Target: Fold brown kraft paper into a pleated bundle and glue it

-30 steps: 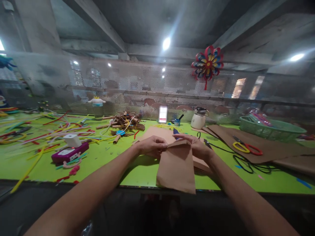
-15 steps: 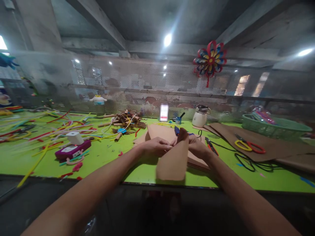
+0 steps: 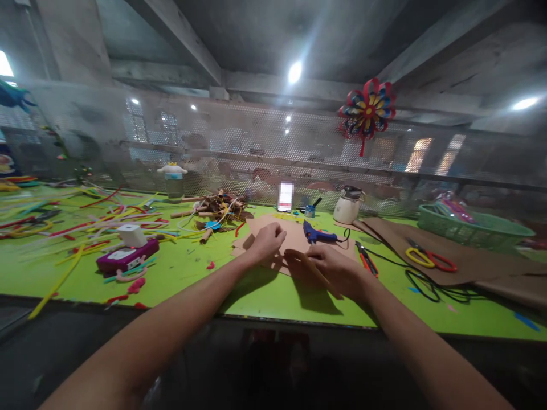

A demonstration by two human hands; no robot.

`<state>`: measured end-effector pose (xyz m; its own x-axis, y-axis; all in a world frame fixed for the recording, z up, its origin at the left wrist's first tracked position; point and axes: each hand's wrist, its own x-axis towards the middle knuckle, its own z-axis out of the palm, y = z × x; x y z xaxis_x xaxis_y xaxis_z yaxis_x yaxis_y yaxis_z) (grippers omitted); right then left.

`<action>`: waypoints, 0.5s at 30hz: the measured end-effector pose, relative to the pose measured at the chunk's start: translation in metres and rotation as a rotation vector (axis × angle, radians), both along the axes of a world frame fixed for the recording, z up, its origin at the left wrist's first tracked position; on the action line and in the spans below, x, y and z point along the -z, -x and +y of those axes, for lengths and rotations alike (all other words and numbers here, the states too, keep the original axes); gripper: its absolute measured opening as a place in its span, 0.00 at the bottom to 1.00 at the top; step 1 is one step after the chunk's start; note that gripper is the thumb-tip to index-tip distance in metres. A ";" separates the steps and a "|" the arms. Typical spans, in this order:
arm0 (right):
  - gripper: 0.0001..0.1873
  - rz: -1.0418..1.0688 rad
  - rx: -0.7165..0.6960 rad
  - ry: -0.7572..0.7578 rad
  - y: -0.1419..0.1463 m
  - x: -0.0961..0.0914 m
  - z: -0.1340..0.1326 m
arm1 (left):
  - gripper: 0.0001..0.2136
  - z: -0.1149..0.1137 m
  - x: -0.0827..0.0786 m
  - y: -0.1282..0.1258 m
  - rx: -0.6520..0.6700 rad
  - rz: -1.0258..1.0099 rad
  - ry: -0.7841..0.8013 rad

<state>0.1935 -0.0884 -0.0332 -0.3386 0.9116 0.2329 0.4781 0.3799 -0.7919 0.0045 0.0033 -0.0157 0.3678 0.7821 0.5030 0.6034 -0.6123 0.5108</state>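
Observation:
My right hand grips a folded piece of brown paper, which slants down toward the table's front edge. My left hand is closed just left of it, its fingers curled; anything inside them is hidden. Beneath both hands lies more brown paper, flat on the green tabletop. A blue glue gun rests on it beyond my right hand, nozzle to the left. To the right of that hand are pliers with orange-red handles.
A green basket, red-and-yellow scissors and a coiled black cord occupy the right. A pot and phone stand at the back. On the left are a purple box, coloured strips and a twig pile.
My hands have parted. The left has drawn up and away from the folded brown paper, while the right has turned that paper lower, exposing the glue gun.

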 end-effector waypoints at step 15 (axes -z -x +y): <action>0.11 -0.273 0.091 -0.249 -0.002 0.006 0.018 | 0.19 0.004 0.014 0.003 0.441 0.376 0.127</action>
<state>0.1955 -0.0700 -0.0394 -0.3391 0.8677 0.3635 0.6997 0.4909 -0.5191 0.0019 0.0078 -0.0299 0.8066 0.5606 0.1874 0.4600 -0.7944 0.3967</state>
